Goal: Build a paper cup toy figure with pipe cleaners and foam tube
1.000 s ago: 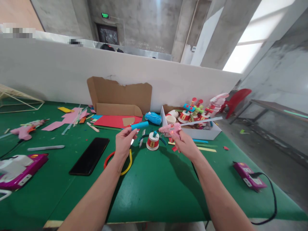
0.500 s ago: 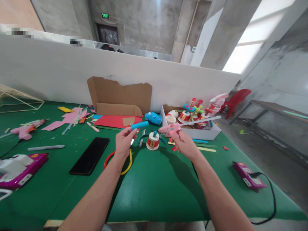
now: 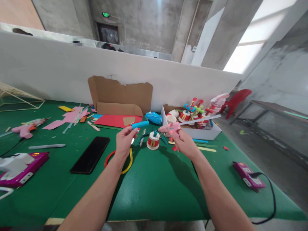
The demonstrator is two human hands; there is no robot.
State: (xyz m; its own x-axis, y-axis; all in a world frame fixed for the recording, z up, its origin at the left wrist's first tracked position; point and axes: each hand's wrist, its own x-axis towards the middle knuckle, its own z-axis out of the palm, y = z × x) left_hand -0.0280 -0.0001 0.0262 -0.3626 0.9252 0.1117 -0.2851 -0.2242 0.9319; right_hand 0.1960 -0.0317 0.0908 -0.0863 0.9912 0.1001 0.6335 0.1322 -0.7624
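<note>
Between my hands an upside-down paper cup (image 3: 153, 141), white with a red band, stands on the green table. Dark green coiled strips stick out from its two sides, and a blue piece rises from its top. My right hand (image 3: 183, 139) is wrapped round a pink hot glue gun (image 3: 171, 129) with a long clear glue stick in its back. The gun's nozzle points left, at or very near the blue piece. Left of the cup, my left hand (image 3: 124, 139) pinches a rolled blue paper tube (image 3: 140, 124) by its left end, above the table.
A white box (image 3: 204, 133) of finished cup figures stands at the back right. A black phone (image 3: 90, 155), a red and yellow ring (image 3: 130, 163) and a second pink glue gun (image 3: 26, 129) lie leftward. Purple power strips (image 3: 249, 176) sit at both sides.
</note>
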